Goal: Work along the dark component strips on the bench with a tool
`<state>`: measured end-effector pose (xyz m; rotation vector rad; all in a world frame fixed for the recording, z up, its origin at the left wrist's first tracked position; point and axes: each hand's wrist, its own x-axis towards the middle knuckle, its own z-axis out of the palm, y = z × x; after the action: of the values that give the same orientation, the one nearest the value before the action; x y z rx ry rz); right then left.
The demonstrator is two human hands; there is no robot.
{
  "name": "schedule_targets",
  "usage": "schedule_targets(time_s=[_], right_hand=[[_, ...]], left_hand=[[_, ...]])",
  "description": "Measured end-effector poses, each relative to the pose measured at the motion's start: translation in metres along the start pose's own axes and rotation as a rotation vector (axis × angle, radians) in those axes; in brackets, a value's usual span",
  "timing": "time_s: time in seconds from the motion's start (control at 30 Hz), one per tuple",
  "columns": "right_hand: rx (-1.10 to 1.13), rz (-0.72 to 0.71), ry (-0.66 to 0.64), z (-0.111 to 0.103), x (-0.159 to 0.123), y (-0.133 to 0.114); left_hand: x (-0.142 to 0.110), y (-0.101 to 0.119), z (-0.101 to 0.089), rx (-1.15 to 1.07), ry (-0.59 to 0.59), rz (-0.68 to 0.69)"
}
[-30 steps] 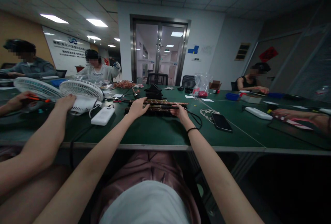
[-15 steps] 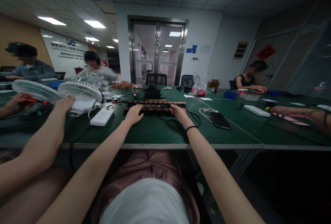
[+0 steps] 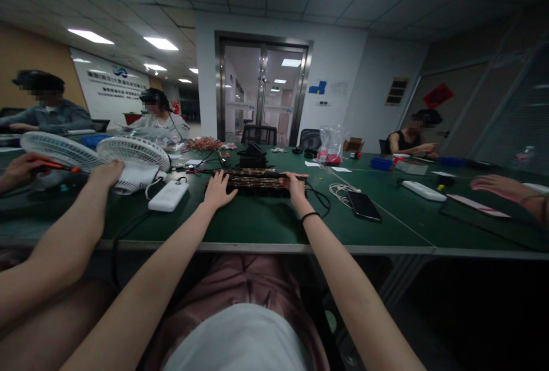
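In front of me on the green table lies a dark, long piece with rows of thin copper-coloured rods (image 3: 251, 180). My left hand (image 3: 219, 190) rests on its left end, fingers spread and open. My right hand (image 3: 294, 187) is over its right part, thumb and fingers closed on a slim dark stick-like tool (image 3: 271, 175) that points left across the rods. The kind of tool is too dark to make out. A black cable (image 3: 322, 202) loops out to the right of this hand.
Left of me stand a white power bank (image 3: 168, 196) and a white fan (image 3: 135, 156), held by a neighbour's hand (image 3: 109, 174). A phone (image 3: 364, 206) and coiled white cable (image 3: 338, 191) lie right. Behind the rods sits a black bundle (image 3: 253, 156). Another person's hand (image 3: 497, 183) is at far right.
My left hand has spread its fingers further over the rods. My right hand has shifted slightly left, with more of the dark tool showing. The hand at far right has lifted off the table.
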<state>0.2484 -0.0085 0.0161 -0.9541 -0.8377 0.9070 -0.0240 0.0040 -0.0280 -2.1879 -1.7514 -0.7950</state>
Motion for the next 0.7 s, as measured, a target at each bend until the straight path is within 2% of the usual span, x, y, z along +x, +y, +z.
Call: schedule_targets(time_s=[0.13,0.2,0.27,0.37,0.53,0.7], right_hand=[[-0.041,-0.040,0.073,0.023,0.005,0.014],[-0.063,-0.063,0.117,0.028,0.004,0.023],[-0.110,-0.114,0.107,0.028,0.001,0.030],[-0.117,-0.162,0.044,0.024,-0.004,0.036],[-0.102,-0.110,-0.050,0.023,-0.010,0.041],[-0.060,-0.090,-0.027,0.024,-0.011,0.038]], left_hand=[[0.000,0.001,0.000,-0.057,-0.060,0.113],[0.001,0.001,0.000,-0.096,-0.079,0.179],[0.001,0.001,0.000,-0.125,-0.090,0.217],[0.001,0.001,0.000,-0.139,-0.108,0.227],[0.000,0.001,-0.003,-0.129,-0.123,0.215],[0.000,0.000,-0.004,-0.153,-0.093,0.197]])
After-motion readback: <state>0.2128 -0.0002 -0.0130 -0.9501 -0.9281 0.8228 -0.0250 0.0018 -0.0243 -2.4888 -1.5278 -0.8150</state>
